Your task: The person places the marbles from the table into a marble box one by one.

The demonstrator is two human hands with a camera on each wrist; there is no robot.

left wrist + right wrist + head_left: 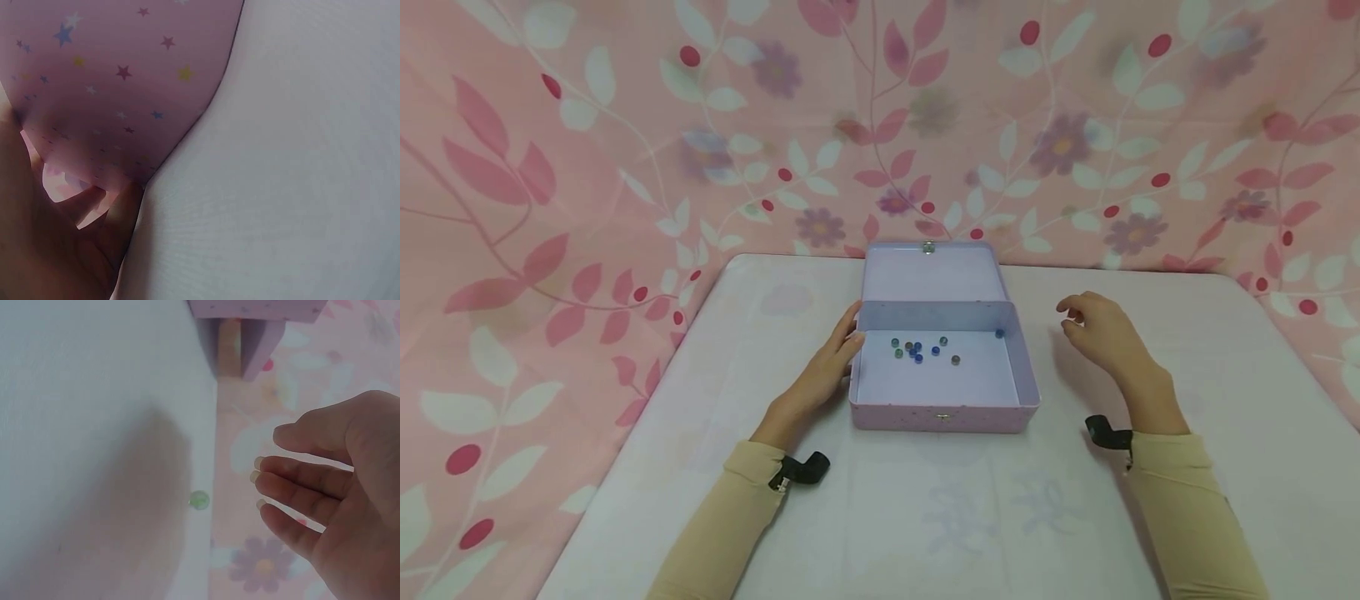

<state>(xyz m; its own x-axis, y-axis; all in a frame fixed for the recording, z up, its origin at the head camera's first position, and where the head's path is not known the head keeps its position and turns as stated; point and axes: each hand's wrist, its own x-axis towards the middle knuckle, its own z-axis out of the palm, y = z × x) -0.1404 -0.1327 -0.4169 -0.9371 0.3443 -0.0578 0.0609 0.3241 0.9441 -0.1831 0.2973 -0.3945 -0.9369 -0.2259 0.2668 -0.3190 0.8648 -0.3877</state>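
Observation:
A pink-lilac tin box (940, 419) stands with its hinged lid (934, 275) raised at the back. On its pale floor lie several glass marbles (918, 359), mostly blue and green, with one marble (999, 333) near the far right corner. My left hand (820, 371) rests against the box's left side, the thumb at the rim; in the left wrist view its fingers touch the star-printed wall (125, 72). To the right of the box, my right hand (1105, 337) hovers with loosely bent fingers and nothing visible in them. The right wrist view has a green marble (199, 500) beyond those fingers.
A white cloth (895, 517) covers the table. Behind it and at the left hangs a pink floral curtain (820, 125). Each sleeve cuff carries a black wrist camera, one on the left (805, 469) and one on the right (1107, 433).

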